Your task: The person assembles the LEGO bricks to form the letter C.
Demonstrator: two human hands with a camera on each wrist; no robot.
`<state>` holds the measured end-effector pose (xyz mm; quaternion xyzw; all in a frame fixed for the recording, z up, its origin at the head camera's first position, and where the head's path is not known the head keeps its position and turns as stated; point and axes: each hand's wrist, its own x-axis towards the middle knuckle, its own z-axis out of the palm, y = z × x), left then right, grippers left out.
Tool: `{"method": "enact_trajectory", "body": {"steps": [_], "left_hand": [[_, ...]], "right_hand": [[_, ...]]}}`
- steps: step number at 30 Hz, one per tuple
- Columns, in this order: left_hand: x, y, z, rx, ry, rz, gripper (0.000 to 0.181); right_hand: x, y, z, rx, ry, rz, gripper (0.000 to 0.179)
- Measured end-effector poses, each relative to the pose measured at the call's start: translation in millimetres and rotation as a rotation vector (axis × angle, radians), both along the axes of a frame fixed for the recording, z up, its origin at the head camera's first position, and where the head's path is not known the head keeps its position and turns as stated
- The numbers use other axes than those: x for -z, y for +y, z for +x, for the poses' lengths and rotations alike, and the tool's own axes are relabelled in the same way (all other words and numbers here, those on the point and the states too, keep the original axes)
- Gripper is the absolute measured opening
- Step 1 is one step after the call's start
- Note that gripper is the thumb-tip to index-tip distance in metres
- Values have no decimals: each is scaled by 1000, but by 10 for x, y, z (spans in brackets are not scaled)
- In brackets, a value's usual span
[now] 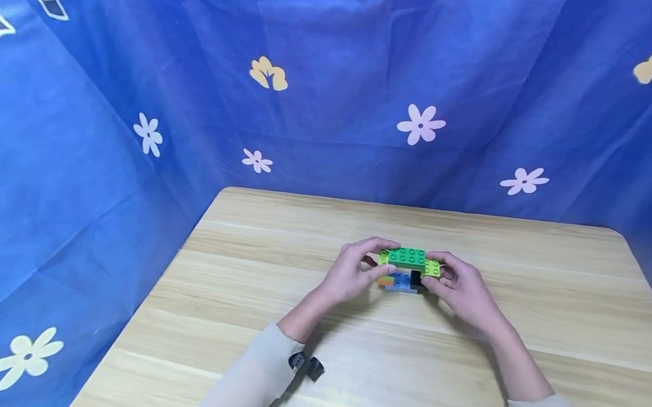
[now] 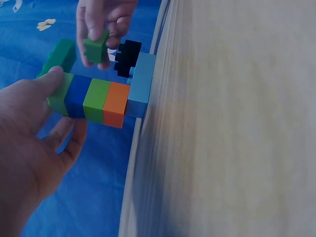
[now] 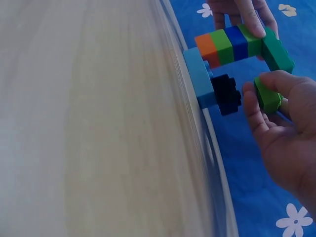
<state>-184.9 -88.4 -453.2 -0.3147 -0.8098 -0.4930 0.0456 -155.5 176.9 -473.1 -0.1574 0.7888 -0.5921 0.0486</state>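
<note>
A toy-brick build stands on the table, its light blue brick at the bottom. On one end rises a column of an orange brick, a lime brick, a dark blue brick and another lime brick; a green brick spans across from the top. A black brick sits on the base's other end. My left hand grips the column near its top, thumb on the upper lime brick. My right hand pinches a separate lime brick above the black brick, a gap between them.
The wood-grain table lies under both arms. Blue flower-patterned cloth hangs behind it and along the sides. Dark wrist straps show at both grey sleeves.
</note>
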Motion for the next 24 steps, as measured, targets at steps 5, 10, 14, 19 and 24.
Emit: {"method": "enact_trajectory", "body": {"steps": [5, 10, 14, 19, 24], "left_hand": [[7, 5, -2, -7, 2, -1, 42], [8, 13, 0, -11, -2, -4, 43], [-4, 14, 13, -15, -9, -10, 43], [-16, 12, 26, -25, -1, -17, 43], [-24, 13, 21, -29, 7, -24, 43]], "right_hand": [[6, -89, -6, -25, -40, -77, 49], [16, -143, -20, -19, -51, -144, 51], [1, -162, -21, 11, -59, -182, 51], [-26, -183, 2, 1, -78, -217, 53], [-42, -182, 9, -32, -115, -259, 51]]}}
